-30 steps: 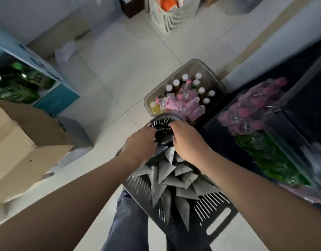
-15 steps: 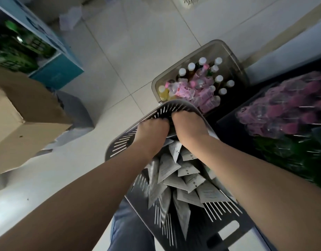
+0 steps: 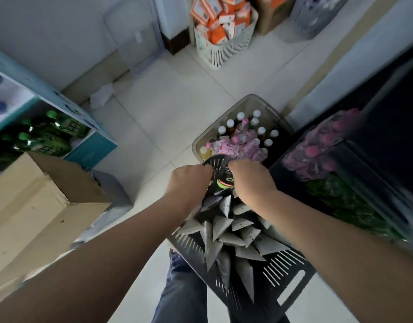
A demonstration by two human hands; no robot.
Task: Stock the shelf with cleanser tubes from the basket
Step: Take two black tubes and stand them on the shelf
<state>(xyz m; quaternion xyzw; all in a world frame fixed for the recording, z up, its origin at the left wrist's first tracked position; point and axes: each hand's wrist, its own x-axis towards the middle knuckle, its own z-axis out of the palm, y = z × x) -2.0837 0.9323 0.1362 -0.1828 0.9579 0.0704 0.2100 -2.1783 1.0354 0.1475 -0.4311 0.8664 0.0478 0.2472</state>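
A dark slotted basket (image 3: 280, 271) sits below me, packed with several grey cleanser tubes (image 3: 226, 231) standing crimped end up. My left hand (image 3: 189, 183) and my right hand (image 3: 249, 180) are both closed over tubes at the basket's far end. Between the hands shows a black tube (image 3: 224, 183) with a green and pink mark. Which hand grips it is hidden by the fingers. The dark shelf (image 3: 387, 145) stands at the right, holding wrapped pink-capped bottles (image 3: 317, 150) and green bottles (image 3: 345, 201).
A clear bin (image 3: 249, 103) of pink and white-capped bottles sits on the floor just beyond the basket. A cardboard box (image 3: 37, 213) and a blue shelf unit (image 3: 91, 148) with green bottles are at the left. A white basket (image 3: 224, 50) of orange packs stands far back.
The view has tilted up, so the far baskets show again. Both hands have stayed at the basket's far end, and the black tube now shows between them.
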